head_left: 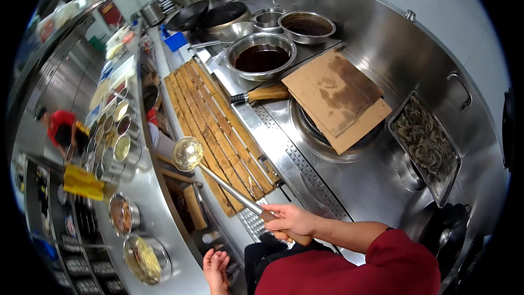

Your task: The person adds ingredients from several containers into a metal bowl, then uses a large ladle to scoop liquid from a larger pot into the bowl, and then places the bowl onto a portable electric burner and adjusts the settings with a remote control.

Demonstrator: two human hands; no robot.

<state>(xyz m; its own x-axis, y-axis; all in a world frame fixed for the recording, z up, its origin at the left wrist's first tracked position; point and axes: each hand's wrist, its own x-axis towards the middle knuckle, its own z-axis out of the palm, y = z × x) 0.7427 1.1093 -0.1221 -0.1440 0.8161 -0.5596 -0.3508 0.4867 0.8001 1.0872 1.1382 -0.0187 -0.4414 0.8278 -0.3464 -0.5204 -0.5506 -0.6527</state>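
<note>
My right hand (289,220) is closed around the wooden handle of a long metal ladle (232,190). Its round bowl points away to the left, above the slatted wooden boards (210,125) between counter and stove. Low in the view, my left hand (216,269) holds nothing, its fingers loosely curled and apart. It is beside the edge of the left steel counter (155,207), level with a metal bowl of pale shredded food (146,259). Another metal bowl, with brownish food (124,214), stands farther up that counter.
On the stove are a bowl of dark liquid (262,57), a bamboo brush (262,94) and stained cardboard (333,95) over a burner. A tray of shrimp (426,136) lies at right. Several metal pots (126,149) line the left counter; a person in red (60,128) is beyond.
</note>
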